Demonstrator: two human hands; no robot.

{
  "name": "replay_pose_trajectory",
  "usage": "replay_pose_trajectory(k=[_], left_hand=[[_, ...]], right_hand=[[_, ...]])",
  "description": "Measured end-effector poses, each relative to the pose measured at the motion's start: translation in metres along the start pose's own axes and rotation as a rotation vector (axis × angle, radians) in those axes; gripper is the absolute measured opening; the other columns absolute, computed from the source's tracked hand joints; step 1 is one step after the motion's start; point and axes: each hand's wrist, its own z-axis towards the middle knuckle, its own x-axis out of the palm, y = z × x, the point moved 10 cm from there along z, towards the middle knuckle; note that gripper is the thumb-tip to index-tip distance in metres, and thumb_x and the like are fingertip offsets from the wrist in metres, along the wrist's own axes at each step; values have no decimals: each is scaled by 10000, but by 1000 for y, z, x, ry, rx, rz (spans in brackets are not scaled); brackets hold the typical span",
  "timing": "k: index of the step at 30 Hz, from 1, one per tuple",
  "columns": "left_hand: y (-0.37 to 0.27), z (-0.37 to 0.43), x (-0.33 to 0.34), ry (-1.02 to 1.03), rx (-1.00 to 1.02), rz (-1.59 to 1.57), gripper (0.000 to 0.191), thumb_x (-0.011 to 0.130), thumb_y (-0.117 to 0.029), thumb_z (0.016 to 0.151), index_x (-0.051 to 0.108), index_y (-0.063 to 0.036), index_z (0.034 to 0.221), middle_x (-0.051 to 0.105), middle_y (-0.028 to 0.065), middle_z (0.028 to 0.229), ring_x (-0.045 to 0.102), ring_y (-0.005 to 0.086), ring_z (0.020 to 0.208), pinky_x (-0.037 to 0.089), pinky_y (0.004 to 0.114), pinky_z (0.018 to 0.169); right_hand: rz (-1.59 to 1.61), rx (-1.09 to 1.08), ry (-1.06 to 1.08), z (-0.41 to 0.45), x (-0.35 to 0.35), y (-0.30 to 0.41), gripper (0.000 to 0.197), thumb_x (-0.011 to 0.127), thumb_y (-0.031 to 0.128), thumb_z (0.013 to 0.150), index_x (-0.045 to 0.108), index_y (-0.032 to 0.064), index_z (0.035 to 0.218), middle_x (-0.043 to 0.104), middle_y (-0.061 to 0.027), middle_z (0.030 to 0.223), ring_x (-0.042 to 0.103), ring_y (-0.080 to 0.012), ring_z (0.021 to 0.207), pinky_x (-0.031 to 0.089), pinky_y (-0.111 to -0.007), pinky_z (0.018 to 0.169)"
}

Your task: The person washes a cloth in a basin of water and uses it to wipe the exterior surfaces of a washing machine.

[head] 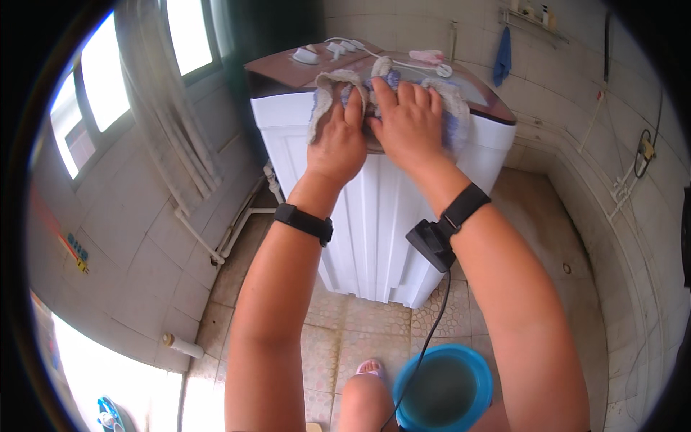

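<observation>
A damp-looking cream and purple terry cloth lies bunched over the front top edge of a washing machine. The machine has a white ribbed body and a brownish top. My left hand grips the cloth's left part, its fingers partly hidden in the folds. Beside it, my right hand presses down and holds the cloth's middle and right part, fingers slightly spread. White control knobs stand on the top behind my left hand. A white cord with a plug and a pink item lie behind my right hand.
A blue basin of murky water stands on the tiled floor near my legs. A black cable hangs from my right wrist device. Pipes run along the left wall. A blue cloth hangs at the back right.
</observation>
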Motion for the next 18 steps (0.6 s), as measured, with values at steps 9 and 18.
replay_pose_trajectory(k=[9, 18], left_hand=[[78, -14, -13, -13, -127, 6, 416, 471, -147, 843, 397, 10, 1220, 362, 308, 1309, 415, 441, 1149, 360, 456, 948], [110, -57, 10, -76, -318, -87, 548, 532, -159, 806, 323, 71, 1257, 279, 387, 1307, 240, 524, 1243, 222, 505, 1044]], right_hand=[[-41, -96, 1, 25, 47, 68, 596, 684, 289, 707, 457, 183, 1248, 523, -91, 1067, 438, -279, 1065, 251, -466, 973], [-151, -270, 231, 5, 88, 98, 541, 575, 296, 818, 398, 265, 1328, 245, -101, 1447, 166, -297, 1348, 89, -521, 1076]])
